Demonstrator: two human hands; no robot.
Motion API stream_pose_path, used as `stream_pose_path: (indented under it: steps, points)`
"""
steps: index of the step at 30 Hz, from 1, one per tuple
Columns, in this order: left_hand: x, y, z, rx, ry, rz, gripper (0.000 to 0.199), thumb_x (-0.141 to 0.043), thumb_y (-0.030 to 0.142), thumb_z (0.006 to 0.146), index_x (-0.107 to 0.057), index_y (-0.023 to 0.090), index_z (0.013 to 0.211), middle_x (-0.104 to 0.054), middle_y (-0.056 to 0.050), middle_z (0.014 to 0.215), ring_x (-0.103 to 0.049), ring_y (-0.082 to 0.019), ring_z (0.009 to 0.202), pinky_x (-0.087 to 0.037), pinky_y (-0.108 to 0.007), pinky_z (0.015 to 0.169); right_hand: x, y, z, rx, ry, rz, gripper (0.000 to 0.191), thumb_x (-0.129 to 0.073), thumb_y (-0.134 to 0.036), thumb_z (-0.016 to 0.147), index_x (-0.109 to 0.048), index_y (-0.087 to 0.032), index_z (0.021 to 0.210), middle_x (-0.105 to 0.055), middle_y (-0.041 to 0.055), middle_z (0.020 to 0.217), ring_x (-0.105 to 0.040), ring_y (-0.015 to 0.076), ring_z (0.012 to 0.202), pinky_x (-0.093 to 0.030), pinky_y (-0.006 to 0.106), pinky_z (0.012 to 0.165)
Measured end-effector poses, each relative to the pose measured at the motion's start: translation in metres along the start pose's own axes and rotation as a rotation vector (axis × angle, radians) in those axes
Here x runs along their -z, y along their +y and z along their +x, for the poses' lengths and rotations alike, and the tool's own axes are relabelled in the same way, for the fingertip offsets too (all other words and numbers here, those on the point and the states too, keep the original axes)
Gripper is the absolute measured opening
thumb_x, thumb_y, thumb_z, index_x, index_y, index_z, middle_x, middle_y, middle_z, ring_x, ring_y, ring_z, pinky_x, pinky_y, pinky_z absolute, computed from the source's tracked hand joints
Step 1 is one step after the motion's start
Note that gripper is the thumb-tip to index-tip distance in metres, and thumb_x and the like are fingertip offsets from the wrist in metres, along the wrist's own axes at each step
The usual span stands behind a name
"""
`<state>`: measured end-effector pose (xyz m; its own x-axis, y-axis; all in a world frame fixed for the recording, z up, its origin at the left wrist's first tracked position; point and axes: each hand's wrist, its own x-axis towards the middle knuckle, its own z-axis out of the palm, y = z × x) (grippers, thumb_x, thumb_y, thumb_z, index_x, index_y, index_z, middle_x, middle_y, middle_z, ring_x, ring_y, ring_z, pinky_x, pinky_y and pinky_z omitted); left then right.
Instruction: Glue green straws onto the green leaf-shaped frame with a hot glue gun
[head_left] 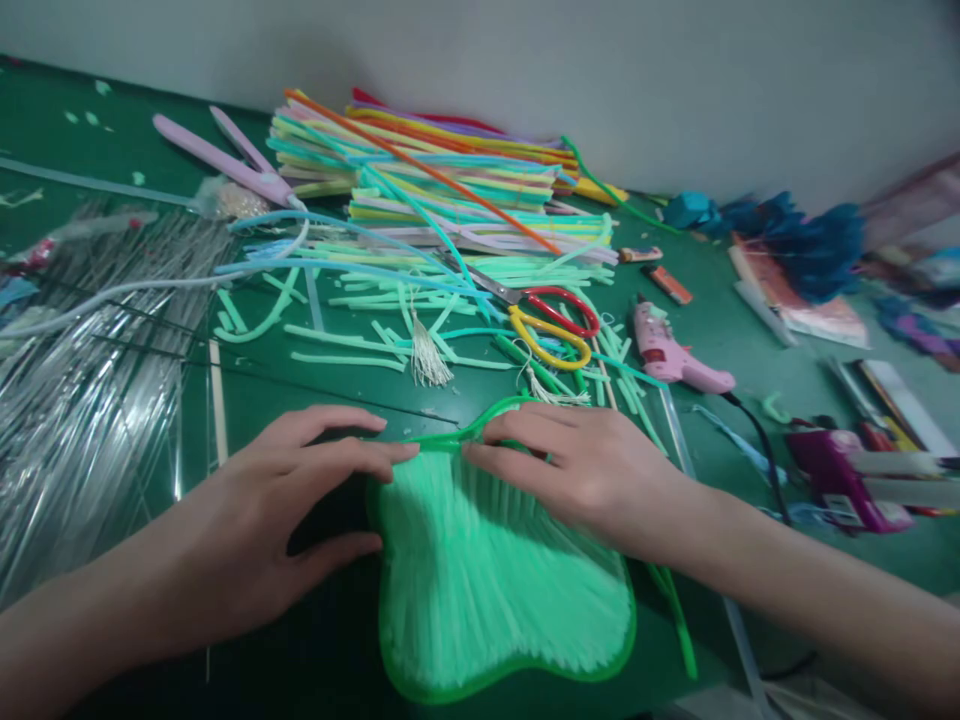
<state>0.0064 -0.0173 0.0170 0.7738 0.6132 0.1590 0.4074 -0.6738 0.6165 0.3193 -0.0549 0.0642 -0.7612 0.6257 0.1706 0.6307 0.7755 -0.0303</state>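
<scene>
A light green leaf-like panel (495, 570) with a darker green fuzzy border lies at the front centre. My left hand (300, 500) is at its upper left, fingers apart, with fingertips touching the top edge. My right hand (577, 460) lies over the upper right part, its fingers bent and closed on the green border near the top. Just beyond are scissors (551, 325) with one red and one yellow handle, and two pale tassels, one of them (429, 355) left of the scissors.
Bundles of coloured pipe cleaners (450, 180) lie at the back. A pink hair straightener (217, 160) and clear strips (112, 380) are at left. On the right are a pink glue gun (675, 350), a magenta device (847, 480) and blue ruffled material (810, 245).
</scene>
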Motion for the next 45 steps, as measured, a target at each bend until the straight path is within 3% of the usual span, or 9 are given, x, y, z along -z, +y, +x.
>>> stream_pose_path:
  steps: [11, 16, 25, 29, 36, 45]
  points:
    - [-0.002, 0.001, -0.003, 0.002, 0.025, -0.012, 0.037, -0.07, 0.036, 0.1, -0.057, 0.034, 0.134, -0.07, -0.001, 0.147, -0.053, -0.026, 0.147, -0.053, -0.048, 0.118, 0.0, 0.001, 0.0, -0.002, -0.009, 0.018, 0.025, -0.053, -0.005, 0.105, -0.077, -0.011, 0.112, -0.079, 0.0104, 0.103, -0.074, 0.02, 0.086, -0.059, 0.031, 0.071]
    - [0.001, 0.005, 0.002, 0.012, -0.009, 0.086, 0.059, -0.067, 0.042, 0.101, -0.048, 0.038, 0.156, -0.056, -0.002, 0.164, -0.044, -0.032, 0.154, -0.045, -0.057, 0.124, 0.001, 0.002, 0.0, 0.004, -0.005, 0.012, 0.027, -0.051, -0.006, 0.106, -0.077, -0.012, 0.112, -0.078, 0.0103, 0.103, -0.074, 0.0193, 0.086, -0.058, 0.03, 0.07]
    - [0.004, -0.003, 0.001, -0.078, -0.048, 0.205, 0.063, -0.067, 0.043, 0.1, -0.048, 0.039, 0.159, -0.054, -0.002, 0.167, -0.044, -0.034, 0.155, -0.047, -0.058, 0.123, 0.0, 0.003, -0.002, -0.022, -0.005, -0.007, 0.031, -0.048, -0.008, 0.108, -0.078, -0.015, 0.113, -0.079, 0.009, 0.104, -0.072, 0.0188, 0.083, -0.055, 0.03, 0.067]
    - [0.006, 0.001, 0.005, -0.077, -0.074, 0.187, 0.075, -0.07, 0.044, 0.097, -0.04, 0.038, 0.166, -0.056, -0.005, 0.165, -0.047, -0.037, 0.154, -0.048, -0.059, 0.122, -0.001, 0.003, -0.002, -0.016, -0.014, -0.007, 0.028, -0.051, -0.008, 0.107, -0.077, -0.016, 0.114, -0.078, 0.0087, 0.105, -0.072, 0.0183, 0.084, -0.054, 0.029, 0.067]
    - [0.003, 0.001, 0.011, -0.163, -0.107, 0.229, 0.088, -0.074, 0.058, 0.093, -0.035, 0.034, 0.168, -0.055, -0.006, 0.165, -0.049, -0.039, 0.154, -0.041, -0.065, 0.126, -0.001, 0.004, -0.001, -0.014, -0.029, -0.004, 0.022, -0.057, -0.01, 0.106, -0.077, -0.016, 0.113, -0.077, 0.0081, 0.104, -0.071, 0.0178, 0.085, -0.053, 0.029, 0.069]
    - [0.002, 0.001, 0.012, -0.176, -0.112, 0.256, 0.083, -0.072, 0.061, 0.094, -0.039, 0.034, 0.166, -0.053, -0.006, 0.167, -0.048, -0.04, 0.154, -0.044, -0.065, 0.123, -0.003, 0.004, -0.002, -0.014, -0.043, -0.019, 0.024, -0.054, -0.013, 0.108, -0.077, -0.018, 0.112, -0.078, 0.007, 0.105, -0.07, 0.0173, 0.085, -0.053, 0.029, 0.07]
